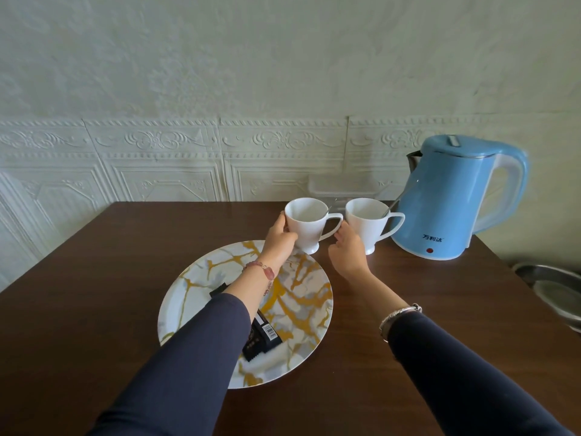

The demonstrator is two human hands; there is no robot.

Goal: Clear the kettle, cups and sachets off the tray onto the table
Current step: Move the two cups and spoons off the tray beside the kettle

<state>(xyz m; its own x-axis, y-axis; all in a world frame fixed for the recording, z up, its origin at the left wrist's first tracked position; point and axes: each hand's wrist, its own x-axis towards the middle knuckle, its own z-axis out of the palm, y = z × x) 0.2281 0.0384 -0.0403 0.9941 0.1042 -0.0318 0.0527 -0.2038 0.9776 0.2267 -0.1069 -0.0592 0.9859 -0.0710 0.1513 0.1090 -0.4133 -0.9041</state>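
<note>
On the tray (195,284), nearest the body and under the left forearm, lie the black sachets (262,339), long axis running away toward the cups. Beyond them the left hand (279,239) has its fingers wrapped round the left cup (303,223), whose foot sits at the tray's far rim. The right hand (347,250) grips the right cup (366,223), over the worktop (94,262). Farthest right on the worktop, the kettle (452,202) stands clear. The left hand seems nearer the sachets.

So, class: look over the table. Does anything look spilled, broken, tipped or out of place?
Nothing stands out. The blue kettle stands upright on the table, both white cups are upright with no spill visible, and the black sachets lie flat on the marbled tray.
</note>
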